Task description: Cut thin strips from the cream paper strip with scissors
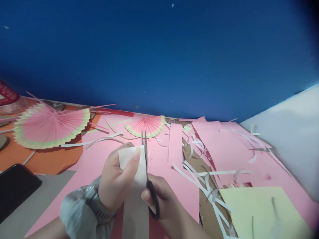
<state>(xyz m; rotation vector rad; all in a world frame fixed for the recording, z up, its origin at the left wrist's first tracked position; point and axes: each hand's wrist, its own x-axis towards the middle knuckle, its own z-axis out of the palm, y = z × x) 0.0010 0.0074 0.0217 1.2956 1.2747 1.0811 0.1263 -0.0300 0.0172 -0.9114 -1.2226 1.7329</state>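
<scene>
My left hand (119, 176) pinches a white strip of paper (136, 199) near its top end, thumb lying on the face of the sheet. The strip hangs down toward the bottom of the view. In my right hand (164, 196) is a pair of black-handled scissors (154, 202), fingers through the loops. Its blades point away from me, slightly parted, along the right edge of the white paper. Just beyond the blade tips lies a small pleated paper fan (146, 126), pink with a yellow-green rim.
A larger pleated fan (52, 126) rests on orange paper (67, 159) at left, near a black phone (18, 189). Pink sheets (231, 142) cover much of the table. White paper offcuts (209, 189) and a pale yellow sheet (264, 212) lie at right. A blue wall (159, 56) stands behind.
</scene>
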